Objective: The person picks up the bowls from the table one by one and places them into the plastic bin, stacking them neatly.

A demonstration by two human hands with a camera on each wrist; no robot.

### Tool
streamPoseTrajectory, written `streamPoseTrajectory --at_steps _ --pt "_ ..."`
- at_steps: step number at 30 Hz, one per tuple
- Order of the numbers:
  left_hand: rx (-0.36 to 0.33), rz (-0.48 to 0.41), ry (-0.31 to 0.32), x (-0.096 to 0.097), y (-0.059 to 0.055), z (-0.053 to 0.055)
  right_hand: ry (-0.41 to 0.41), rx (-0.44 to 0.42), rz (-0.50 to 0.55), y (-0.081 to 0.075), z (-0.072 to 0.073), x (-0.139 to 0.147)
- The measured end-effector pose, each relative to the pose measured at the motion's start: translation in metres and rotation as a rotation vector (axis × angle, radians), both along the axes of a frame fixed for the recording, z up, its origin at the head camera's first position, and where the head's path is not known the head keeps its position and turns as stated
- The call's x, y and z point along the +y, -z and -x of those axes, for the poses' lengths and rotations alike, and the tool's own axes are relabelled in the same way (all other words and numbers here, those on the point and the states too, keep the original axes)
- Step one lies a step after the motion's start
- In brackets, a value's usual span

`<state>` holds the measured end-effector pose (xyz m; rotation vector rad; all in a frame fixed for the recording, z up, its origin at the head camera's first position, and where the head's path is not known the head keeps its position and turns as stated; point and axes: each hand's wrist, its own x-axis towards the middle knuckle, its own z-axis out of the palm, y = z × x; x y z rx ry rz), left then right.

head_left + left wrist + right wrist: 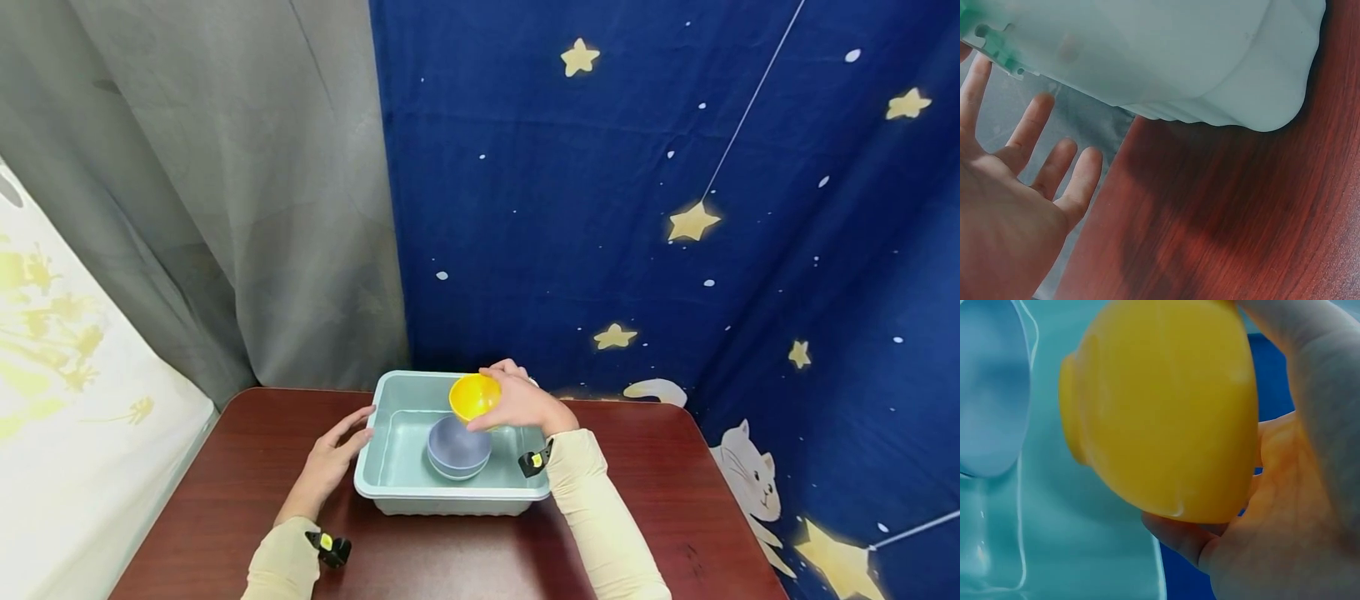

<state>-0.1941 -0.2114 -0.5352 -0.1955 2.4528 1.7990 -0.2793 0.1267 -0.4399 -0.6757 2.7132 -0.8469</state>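
A yellow bowl point(474, 397) is gripped at its side by my right hand point(517, 400), above a pale green plastic basin point(397, 450). The right wrist view shows the bowl point(1166, 412) close up, with thumb and fingers on opposite sides of it. Inside the basin sits a blue-grey bowl point(459, 443), and a pale rim of another bowl point(456, 476) shows beneath it. My left hand point(330, 462) is at the basin's left rim, fingers spread and fingertips right at the edge. In the left wrist view, that hand point(1022, 187) has straight, separated fingers beside the basin's outer wall point(1179, 56).
The basin stands on a reddish-brown wooden table point(450, 558), near its far edge. Behind hang a grey curtain point(315, 208) and a dark blue curtain point(540, 208) with stars. A white patterned cloth point(75, 400) lies along the left side. Each wrist wears a small black camera.
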Motion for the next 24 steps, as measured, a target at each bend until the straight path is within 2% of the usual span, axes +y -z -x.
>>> streamPoseTrajectory --at_steps 4,8,14,19,24 --pt "0.013 0.006 -0.003 -0.001 0.01 0.002 -0.029 -0.01 -0.002 0.005 0.0 -0.004" --pt "0.031 0.022 -0.006 -0.001 0.014 0.003 -0.072 0.0 -0.003 0.008 0.002 -0.009" --pt "0.032 0.024 -0.014 -0.003 0.014 0.003 -0.148 -0.011 -0.006 0.011 0.005 -0.017" --pt "0.019 0.014 -0.009 -0.003 0.012 0.002 -0.158 -0.034 -0.031 0.017 0.006 -0.022" --pt "0.019 0.014 -0.006 -0.002 0.01 0.001 -0.188 -0.001 -0.055 0.022 0.008 -0.027"
